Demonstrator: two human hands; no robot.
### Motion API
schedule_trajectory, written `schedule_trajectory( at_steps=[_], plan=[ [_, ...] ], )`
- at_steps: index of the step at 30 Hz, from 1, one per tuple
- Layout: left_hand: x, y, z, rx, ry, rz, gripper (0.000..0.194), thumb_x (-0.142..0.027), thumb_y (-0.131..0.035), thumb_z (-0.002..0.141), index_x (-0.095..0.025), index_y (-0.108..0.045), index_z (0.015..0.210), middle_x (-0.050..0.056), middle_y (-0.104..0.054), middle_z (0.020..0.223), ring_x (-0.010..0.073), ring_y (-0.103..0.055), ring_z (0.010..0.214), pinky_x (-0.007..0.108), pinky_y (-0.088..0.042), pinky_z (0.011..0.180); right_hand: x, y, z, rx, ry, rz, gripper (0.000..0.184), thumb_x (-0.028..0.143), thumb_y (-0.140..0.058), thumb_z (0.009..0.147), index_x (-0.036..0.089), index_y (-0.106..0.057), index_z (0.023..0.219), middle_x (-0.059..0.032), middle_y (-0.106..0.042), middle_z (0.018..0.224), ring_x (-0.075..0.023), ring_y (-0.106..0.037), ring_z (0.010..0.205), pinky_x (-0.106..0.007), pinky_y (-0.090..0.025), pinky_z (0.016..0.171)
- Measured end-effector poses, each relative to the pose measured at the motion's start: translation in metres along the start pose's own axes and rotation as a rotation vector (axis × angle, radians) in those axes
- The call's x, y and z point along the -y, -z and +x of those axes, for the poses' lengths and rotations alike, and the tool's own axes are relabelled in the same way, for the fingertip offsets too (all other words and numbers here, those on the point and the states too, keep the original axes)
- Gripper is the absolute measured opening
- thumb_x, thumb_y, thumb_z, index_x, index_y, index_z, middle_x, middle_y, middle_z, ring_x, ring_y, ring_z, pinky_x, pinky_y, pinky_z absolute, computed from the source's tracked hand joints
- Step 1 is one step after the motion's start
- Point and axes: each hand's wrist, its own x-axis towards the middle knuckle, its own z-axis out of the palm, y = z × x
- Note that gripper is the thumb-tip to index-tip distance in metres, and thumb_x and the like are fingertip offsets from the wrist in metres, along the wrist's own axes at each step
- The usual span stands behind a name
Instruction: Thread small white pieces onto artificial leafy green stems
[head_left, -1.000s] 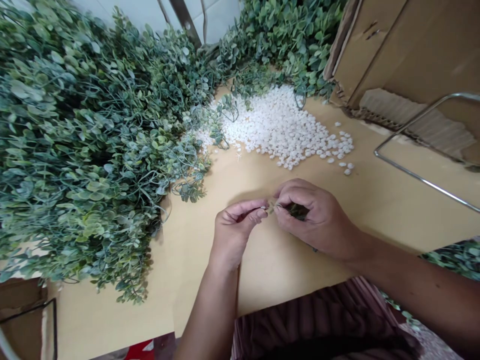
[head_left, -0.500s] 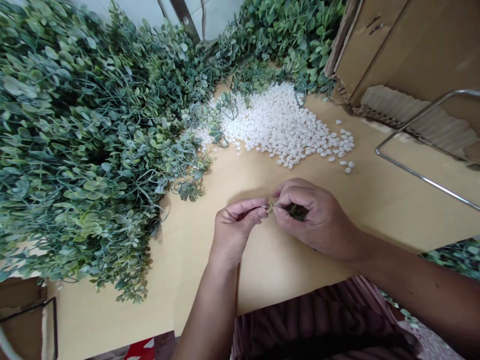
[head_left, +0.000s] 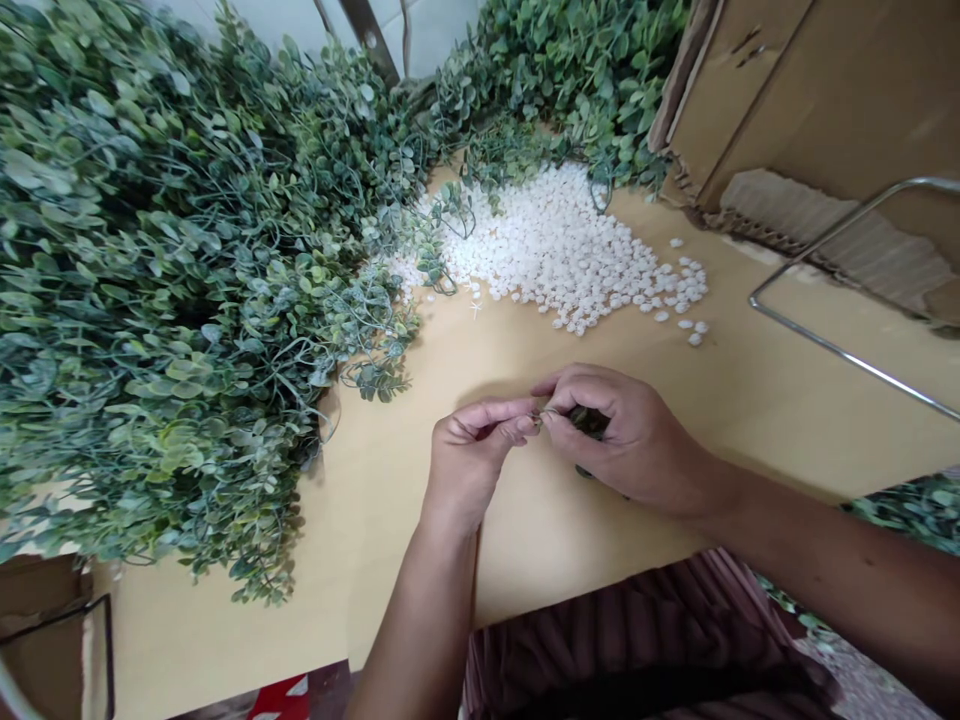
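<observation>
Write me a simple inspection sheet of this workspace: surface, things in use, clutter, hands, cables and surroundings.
Surface: pale tan tabletop.
Things in use: green leafy piece inside the right hand; white pieces heaped beyond both hands.
Clutter: large leafy pile at the left; a few white pieces lie apart from the heap.
Grips: left hand pinches something too small to name; right hand is curled, fingertips close by.
Cables: nothing certain; thin lines by the metal bar are unclear.
Surroundings: cardboard and bent wire at right.

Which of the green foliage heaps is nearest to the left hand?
The large left heap: its sprigs reach closest; the back heap and lower-right foliage lie farther.
</observation>
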Motion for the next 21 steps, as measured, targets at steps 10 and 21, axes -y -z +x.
schedule_trajectory(
  at_steps=[10,21],
  plan=[
    [0.0019,0.0019,0.0017,-0.004,-0.010,-0.055,0.016,-0.023,-0.081,0.053,-0.018,-0.074,0.066,0.001,-0.069,0.059,0.0077,-0.056,0.053,0.022,-0.049,0.057,-0.0017,-0.0008,0.0001,0.012,-0.077,0.065,0.013,0.014,-0.051,0.082,0.018,-0.059,0.071,-0.0037,-0.062,0.074,-0.0132,-0.058,0.071,-0.026,-0.046,0.067],
    [0.0029,0.0000,0.0025,-0.032,-0.016,-0.080,0.016,-0.021,-0.079,0.054,-0.017,-0.072,0.067,0.000,-0.068,0.056,0.0082,-0.059,0.053,0.020,-0.049,0.055,-0.0027,-0.0019,0.0028,0.004,-0.107,0.051,0.011,0.012,-0.052,0.079,0.018,-0.059,0.072,-0.0042,-0.063,0.075,-0.0151,-0.060,0.073,-0.028,-0.048,0.068]
  ],
)
